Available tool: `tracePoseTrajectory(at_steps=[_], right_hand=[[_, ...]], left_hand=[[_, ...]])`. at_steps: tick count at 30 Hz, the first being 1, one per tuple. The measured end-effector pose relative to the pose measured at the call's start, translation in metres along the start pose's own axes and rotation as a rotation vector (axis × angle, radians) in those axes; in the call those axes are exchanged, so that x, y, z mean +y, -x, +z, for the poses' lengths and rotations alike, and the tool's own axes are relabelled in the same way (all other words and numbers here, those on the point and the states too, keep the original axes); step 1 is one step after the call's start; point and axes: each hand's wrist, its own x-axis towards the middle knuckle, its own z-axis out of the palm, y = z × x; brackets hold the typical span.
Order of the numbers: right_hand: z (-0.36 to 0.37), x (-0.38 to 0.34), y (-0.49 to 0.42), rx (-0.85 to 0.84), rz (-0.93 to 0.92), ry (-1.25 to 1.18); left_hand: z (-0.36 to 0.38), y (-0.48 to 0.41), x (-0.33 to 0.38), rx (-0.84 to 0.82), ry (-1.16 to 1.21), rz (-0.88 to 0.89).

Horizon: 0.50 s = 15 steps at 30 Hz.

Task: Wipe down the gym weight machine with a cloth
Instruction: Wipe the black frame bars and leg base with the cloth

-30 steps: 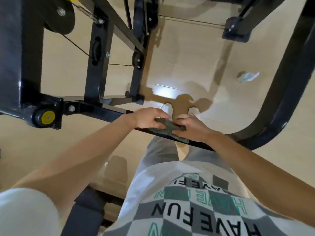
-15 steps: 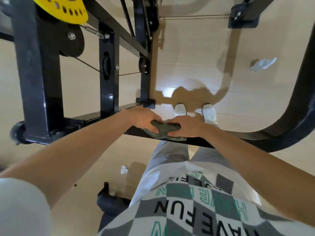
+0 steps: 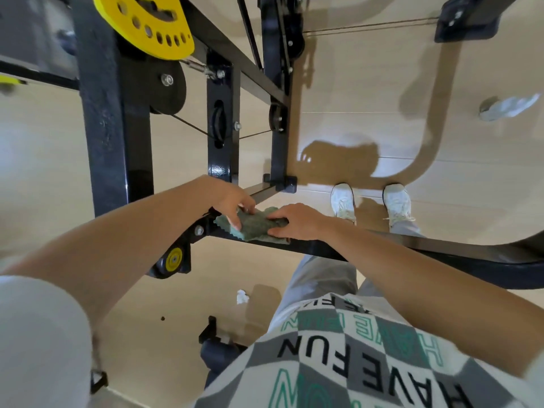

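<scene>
A folded grey-green cloth [image 3: 253,223] lies on the black horizontal bar [image 3: 382,249] of the weight machine, close to where that bar bolts to the upright frame [image 3: 112,148]. My left hand [image 3: 228,200] rests on the cloth's left end, its fingers curled over the top. My right hand [image 3: 297,221] grips the cloth's right end and presses it flat against the bar. The part of the bar under the cloth is hidden.
A yellow perforated plate [image 3: 148,23], black pulleys and thin cables hang at upper left. A yellow-capped pivot [image 3: 173,260] sits below the joint. Crumpled white scraps [image 3: 510,106] [image 3: 242,296] lie on the beige floor. My white shoes [image 3: 343,201] stand beyond the bar.
Both hands and the cloth have slid left along the bar, nearer the bolted joint with the upright. The view has shifted, showing more of the yellow plate and my shoes.
</scene>
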Motion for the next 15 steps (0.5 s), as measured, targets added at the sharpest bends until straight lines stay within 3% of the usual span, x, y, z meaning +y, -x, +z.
tracePoseTrajectory(at_steps=[8, 15], right_hand=[[0.009, -0.022, -0.028, -0.045, 0.006, -0.015], [0.002, -0.012, 0.002, 0.032, 0.045, 0.013]], left_hand=[[0.025, -0.001, -0.046, 0.031, 0.102, -0.047], [0.021, -0.01, -0.028, 0.071, 0.106, -0.022]])
